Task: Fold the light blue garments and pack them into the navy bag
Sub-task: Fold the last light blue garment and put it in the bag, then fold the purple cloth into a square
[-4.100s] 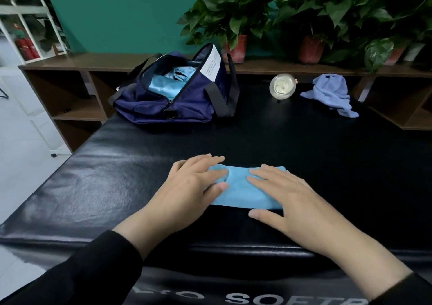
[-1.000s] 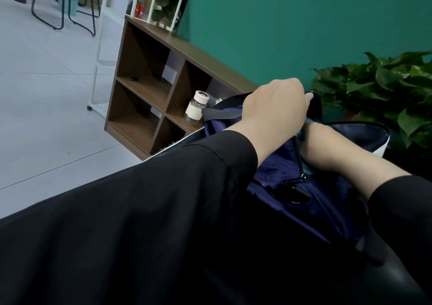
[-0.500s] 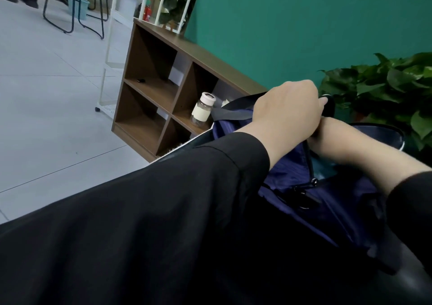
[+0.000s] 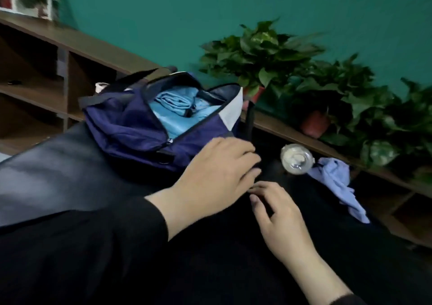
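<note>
Long black sleeves (image 4: 93,246) on both arms, hands bare

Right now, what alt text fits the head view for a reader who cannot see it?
An unzipped navy bag holding folded light blue garments sits on a black table. Both empty hands, left hand and right hand, hover beside it; a crumpled blue garment lies farther right.

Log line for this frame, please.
bag: open, blue garments inside | left hand: empty | right hand: empty | crumpled garment: unpacked

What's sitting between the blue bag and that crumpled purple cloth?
In the head view, a clear jar lying on its side sits on the black table between the navy bag and the crumpled cloth.
</note>
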